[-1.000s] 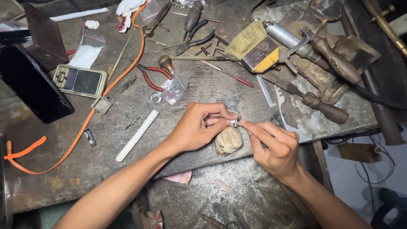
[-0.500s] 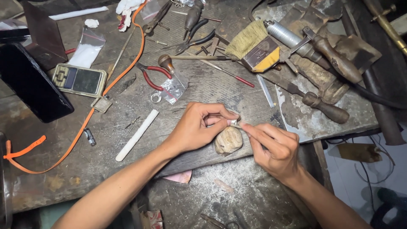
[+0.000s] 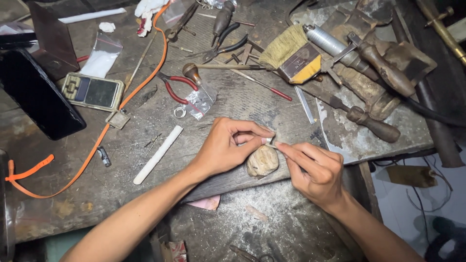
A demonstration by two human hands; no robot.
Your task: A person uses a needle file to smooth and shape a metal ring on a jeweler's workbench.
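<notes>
Both hands meet over the worn wooden peg [image 3: 262, 161] at the bench edge. Left hand [image 3: 228, 148] pinches a small silvery piece [image 3: 268, 140] just above the peg; right hand [image 3: 315, 170] is closed on a thin tool whose tip touches it. A slip could flick the piece off the bench. Beyond the peg, red pliers [image 3: 177, 89], a white stick [image 3: 158, 154] and brush [image 3: 286, 48] crowd the bench.
</notes>
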